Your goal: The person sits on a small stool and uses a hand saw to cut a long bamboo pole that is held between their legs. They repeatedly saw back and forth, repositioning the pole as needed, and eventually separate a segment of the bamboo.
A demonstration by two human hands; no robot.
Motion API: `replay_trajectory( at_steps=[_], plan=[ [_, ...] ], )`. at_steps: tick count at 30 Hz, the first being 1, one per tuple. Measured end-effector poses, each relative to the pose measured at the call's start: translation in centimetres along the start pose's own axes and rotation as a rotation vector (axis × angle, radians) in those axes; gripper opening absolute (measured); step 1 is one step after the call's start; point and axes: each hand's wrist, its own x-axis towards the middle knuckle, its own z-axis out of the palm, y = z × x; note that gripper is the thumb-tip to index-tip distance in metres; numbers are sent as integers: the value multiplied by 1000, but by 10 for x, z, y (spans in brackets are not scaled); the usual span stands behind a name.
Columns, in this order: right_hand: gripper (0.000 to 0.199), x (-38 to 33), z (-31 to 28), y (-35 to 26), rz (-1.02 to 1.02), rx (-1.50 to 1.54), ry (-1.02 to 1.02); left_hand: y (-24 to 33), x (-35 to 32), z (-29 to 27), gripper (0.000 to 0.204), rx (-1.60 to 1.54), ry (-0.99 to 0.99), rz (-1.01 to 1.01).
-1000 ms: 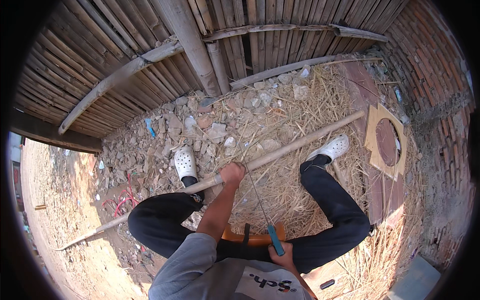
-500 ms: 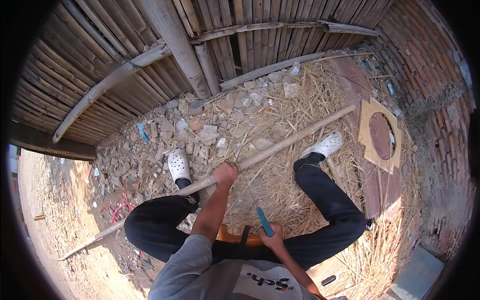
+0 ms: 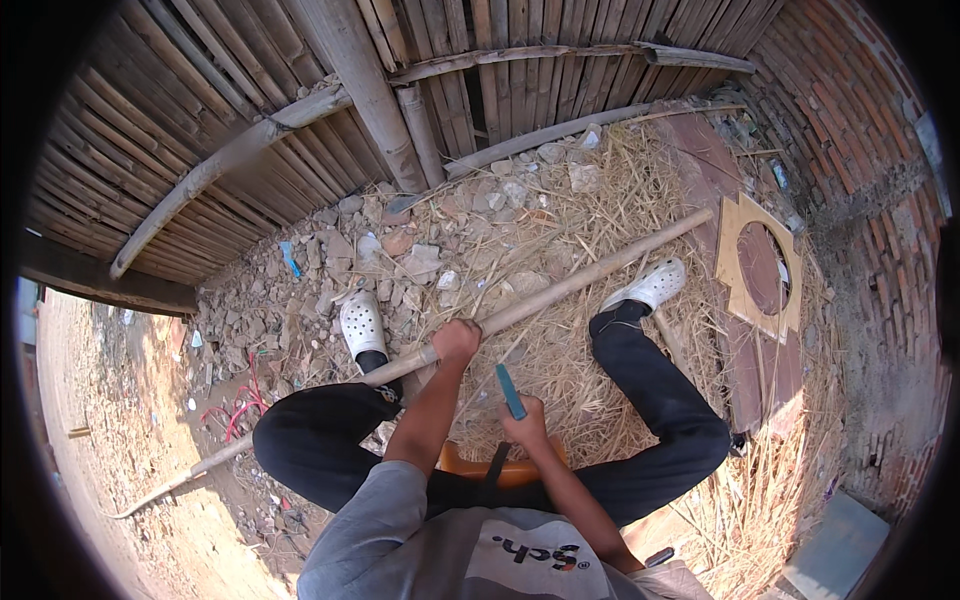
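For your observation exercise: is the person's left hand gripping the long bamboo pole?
Yes, the left hand is closed around the long bamboo pole that lies across the straw, while the right hand holds a blue-handled tool.

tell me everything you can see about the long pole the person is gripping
The long pole is a pale, bare, slender bamboo or wood stem, slightly bent. It lies slantwise across the ground, its thin end low at the left on dirt and its far end up right by the dark board, over straw and rubble. It crosses in front of the seated person, between the two white clogs. The left hand is closed around its middle; the right hand, holding a blue-handled tool, does not touch it.
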Motion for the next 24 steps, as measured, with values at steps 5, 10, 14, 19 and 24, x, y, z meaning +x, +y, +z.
replay_trajectory(
  at_steps=[5, 10, 14, 19, 24],
  plan=[
    [22, -31, -3, 15, -3, -105, -108, -27, 9, 40, 44, 55, -32, -7],
    [21, -87, -28, 13, 6, -56, -118, -29, 36, 22, 44, 19, -31, -17],
    [22, 51, 27, 18, 91, -70, -102, -19, 67, 37, 43, 57, -43, 10],
    [19, 82, 27, 32, 92, -148, -82, -9, 102, 50, 43, -4, -71, -52],
    [19, -13, -32, -5, -19, -77, -34, 4, 99, 34, 43, 83, -56, 11]
  ],
)
